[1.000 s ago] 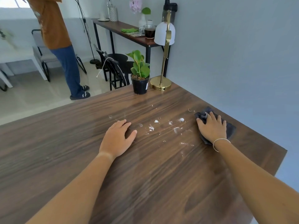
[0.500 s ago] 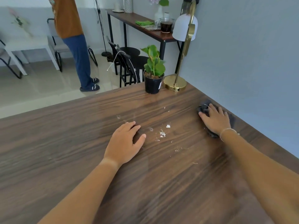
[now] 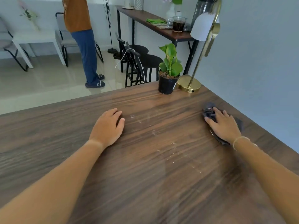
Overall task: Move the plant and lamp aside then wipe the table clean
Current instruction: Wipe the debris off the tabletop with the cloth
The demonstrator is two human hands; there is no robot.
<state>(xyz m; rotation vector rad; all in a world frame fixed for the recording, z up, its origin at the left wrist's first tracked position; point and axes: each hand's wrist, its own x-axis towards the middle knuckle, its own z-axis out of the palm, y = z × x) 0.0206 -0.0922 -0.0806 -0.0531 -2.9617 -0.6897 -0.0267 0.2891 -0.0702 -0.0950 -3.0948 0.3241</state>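
The thin trail of white crumbs and smears (image 3: 171,147) lies on the dark wood-grain table (image 3: 145,183), running as a loose diagonal line from a fleck near my left fingertips down toward the near right part of the top. That line is what I judge the next wipe turns on: it sits between my two hands, to the left of the crumpled dark grey cloth (image 3: 210,113) and somewhat nearer to me.

My right hand (image 3: 224,126) presses flat on that cloth, fingers spread and laid over it rather than closed around it, close to the table's right edge by the grey wall. My left hand (image 3: 107,126) rests palm down on bare wood, fingers loosely together, holding nothing; it looks to be only a brace. Its fingertips are just beside the far end of the trail, but the cloth is under the other hand, so I judge the right arm should sweep leftward and toward me along the diagonal.

The small green plant in a black plastic pot (image 3: 168,78) and the brass lamp with a white shade (image 3: 191,84) stand just beside each other at the far corner, well apart from the mess.
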